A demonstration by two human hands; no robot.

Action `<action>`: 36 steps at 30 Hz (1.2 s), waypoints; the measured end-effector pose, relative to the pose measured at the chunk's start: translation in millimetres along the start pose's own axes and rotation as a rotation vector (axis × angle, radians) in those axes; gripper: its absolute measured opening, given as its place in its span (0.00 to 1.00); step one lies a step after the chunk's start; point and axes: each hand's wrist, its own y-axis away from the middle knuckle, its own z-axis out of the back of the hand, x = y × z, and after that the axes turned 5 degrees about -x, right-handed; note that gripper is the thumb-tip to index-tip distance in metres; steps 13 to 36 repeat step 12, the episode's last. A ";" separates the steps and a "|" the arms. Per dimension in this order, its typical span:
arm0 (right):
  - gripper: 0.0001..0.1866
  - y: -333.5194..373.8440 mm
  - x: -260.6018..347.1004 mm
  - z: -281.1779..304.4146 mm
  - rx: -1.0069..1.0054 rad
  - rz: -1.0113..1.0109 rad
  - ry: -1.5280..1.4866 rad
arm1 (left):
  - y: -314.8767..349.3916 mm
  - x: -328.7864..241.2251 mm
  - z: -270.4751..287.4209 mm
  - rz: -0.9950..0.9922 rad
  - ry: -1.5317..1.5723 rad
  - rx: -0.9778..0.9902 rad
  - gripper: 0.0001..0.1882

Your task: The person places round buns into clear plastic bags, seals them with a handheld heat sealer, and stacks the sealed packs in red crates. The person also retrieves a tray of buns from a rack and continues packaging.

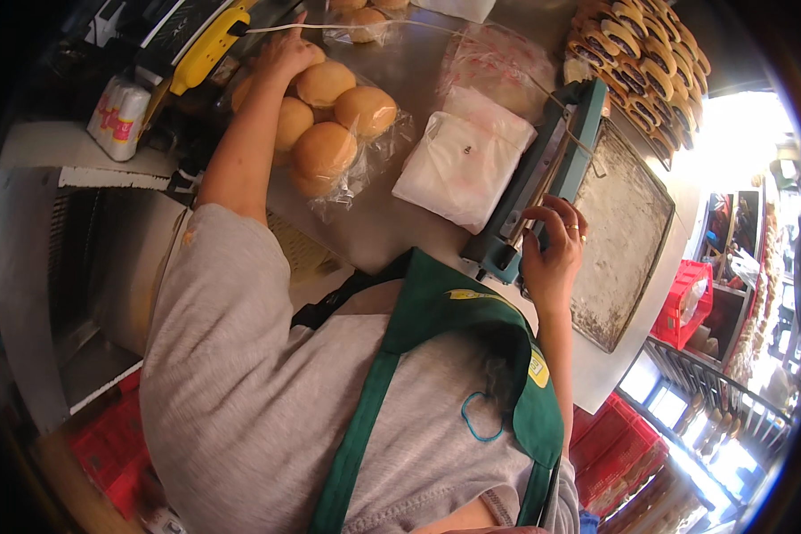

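My left hand [287, 55] reaches to the far left, over the far side of a clear bag of round bread rolls [325, 158]. Its index finger stretches out beside a white cable [356, 25]; the other fingers show only partly. Close to my body on the right, my right hand [556, 238] curls its fingers and thumb at the near end of a long green bag sealer [587, 133]. A ring sits on one finger. White plastic bags [465, 158] lie left of the sealer, with red-printed clear bags [498, 67] beyond them.
Filled pastries [636, 62] are piled at the far right. A worn baking tray [621, 236] lies right of the sealer. A yellow power strip [206, 52] and a white-and-pink pack [118, 117] stand at left. Red crates [614, 449] are below the counter.
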 end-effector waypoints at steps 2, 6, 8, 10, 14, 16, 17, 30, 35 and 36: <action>0.15 -0.2 -0.7 0.0 -0.003 -0.012 -0.004 | -1.9 0.5 -16.8 -0.125 -0.020 -0.143 0.35; 0.15 1.3 -0.2 2.1 0.031 -0.038 0.004 | 4.5 14.3 -35.0 -0.238 0.027 -0.037 0.31; 0.15 0.2 4.9 6.2 0.055 -0.046 0.047 | 24.7 30.7 -24.2 -0.212 0.036 -0.104 0.30; 0.17 -5.4 14.5 11.9 0.102 -0.080 0.130 | 48.7 43.5 -9.0 -0.179 -0.003 -0.233 0.31; 0.18 -15.0 24.7 17.6 0.119 -0.046 0.180 | 56.0 35.7 -1.8 -0.166 -0.032 -0.295 0.31; 0.18 -15.0 24.7 17.6 0.119 -0.046 0.180 | 56.0 35.7 -1.8 -0.166 -0.032 -0.295 0.31; 0.18 -15.0 24.7 17.6 0.119 -0.046 0.180 | 56.0 35.7 -1.8 -0.166 -0.032 -0.295 0.31; 0.18 -15.0 24.7 17.6 0.119 -0.046 0.180 | 56.0 35.7 -1.8 -0.166 -0.032 -0.295 0.31; 0.18 -15.0 24.7 17.6 0.119 -0.046 0.180 | 56.0 35.7 -1.8 -0.166 -0.032 -0.295 0.31; 0.18 -15.0 24.7 17.6 0.119 -0.046 0.180 | 56.0 35.7 -1.8 -0.166 -0.032 -0.295 0.31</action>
